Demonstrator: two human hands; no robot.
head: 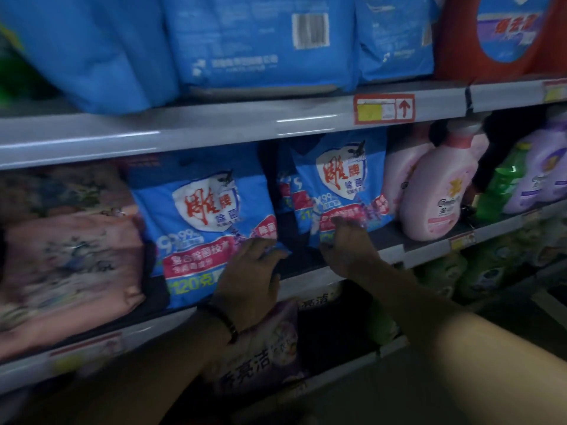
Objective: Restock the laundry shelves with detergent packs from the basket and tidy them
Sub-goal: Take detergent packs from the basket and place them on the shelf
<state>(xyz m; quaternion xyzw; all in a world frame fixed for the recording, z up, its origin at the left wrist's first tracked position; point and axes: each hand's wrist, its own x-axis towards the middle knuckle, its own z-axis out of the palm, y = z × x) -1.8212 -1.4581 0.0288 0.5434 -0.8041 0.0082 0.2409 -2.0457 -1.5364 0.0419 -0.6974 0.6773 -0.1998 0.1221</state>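
Head view shows both hands at the front of the grey metal shelf point(310, 282), which is in dim light with some blur. The left hand point(248, 271) curls its fingers over the lower corner of the left blue plastic detergent pack point(196, 216) and appears to grip it. The right hand point(346, 243) lies flat, fingers extended, against the lower face of the right blue plastic detergent pack point(340, 179). Both packs stand on the shelf just beyond the fingertips, with a dark gap between the hands. The basket is not in view.

Procedure, as judged for this step:
1. Slide each pack by its base; pulling a soft corner is likely to tip it.
2. Close the gap between the hands so the two faces sit flush with the shelf lip.
3. Keep the printed fronts facing outward.
4. Avoid pushing the right pack into the pink plastic bottle point(435, 191) beyond the right hand, or the left pack into the pink soft packs point(70, 259) outboard of the left hand.
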